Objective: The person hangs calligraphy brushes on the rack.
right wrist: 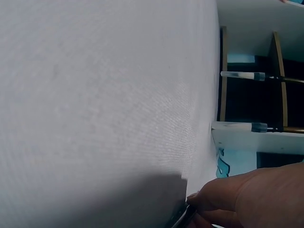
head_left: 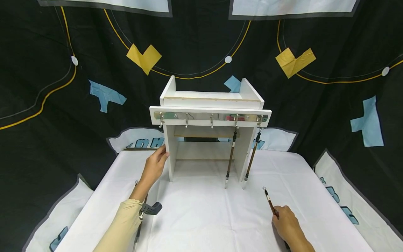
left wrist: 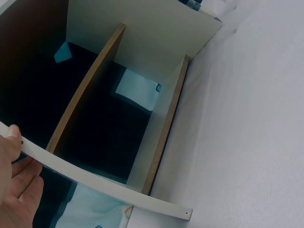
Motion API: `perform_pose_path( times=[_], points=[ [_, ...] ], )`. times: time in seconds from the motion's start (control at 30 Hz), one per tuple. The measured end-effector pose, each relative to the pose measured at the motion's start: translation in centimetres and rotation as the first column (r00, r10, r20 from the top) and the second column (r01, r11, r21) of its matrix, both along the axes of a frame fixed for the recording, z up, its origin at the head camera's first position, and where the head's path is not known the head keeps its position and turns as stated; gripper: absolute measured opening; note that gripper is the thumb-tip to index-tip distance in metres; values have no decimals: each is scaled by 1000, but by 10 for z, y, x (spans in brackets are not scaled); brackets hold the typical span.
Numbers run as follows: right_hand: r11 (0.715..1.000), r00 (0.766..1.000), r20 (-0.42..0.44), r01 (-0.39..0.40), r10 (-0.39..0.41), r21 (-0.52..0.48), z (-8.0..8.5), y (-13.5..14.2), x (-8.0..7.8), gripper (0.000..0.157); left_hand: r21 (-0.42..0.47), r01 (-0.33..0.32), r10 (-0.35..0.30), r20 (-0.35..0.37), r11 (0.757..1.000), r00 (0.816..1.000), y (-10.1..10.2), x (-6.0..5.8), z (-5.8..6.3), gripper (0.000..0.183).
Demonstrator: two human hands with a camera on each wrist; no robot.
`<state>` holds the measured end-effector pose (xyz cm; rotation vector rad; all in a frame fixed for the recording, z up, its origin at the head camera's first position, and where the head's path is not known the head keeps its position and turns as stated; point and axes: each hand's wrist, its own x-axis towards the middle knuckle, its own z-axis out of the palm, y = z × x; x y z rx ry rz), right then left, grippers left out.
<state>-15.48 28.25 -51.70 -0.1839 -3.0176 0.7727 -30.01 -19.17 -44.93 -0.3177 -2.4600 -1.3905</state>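
A small white shelf unit [head_left: 203,150] stands at the back of the table, its front rail [head_left: 198,120] fitted with several metal hooks. My left hand [head_left: 154,166] holds the unit's left side panel [left wrist: 109,183], thumb on the front edge and fingers along the outer face. Two capped paintbrushes hang by their loops from the rail's right hooks: one brush [head_left: 231,154] further in, the other brush [head_left: 252,157] at the end. Low over the table's right side, my right hand [head_left: 287,224] grips another paintbrush [head_left: 269,201], its wire loop pointing toward the shelf; its lower end is hidden.
Another brush [head_left: 137,232] lies on the white tablecloth [head_left: 195,217], partly under my left forearm. Black curtains [head_left: 201,42] with yellow and blue tape pieces surround the table. A second shelf board [left wrist: 90,85] divides the unit inside.
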Motion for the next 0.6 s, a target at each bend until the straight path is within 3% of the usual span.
perform_pose_path(
  times=[0.6],
  points=[
    [997,999,33,21,-19,-69,5,9,1,40,2,12,-12,-1,1000,1000,1,2,1,53]
  ],
)
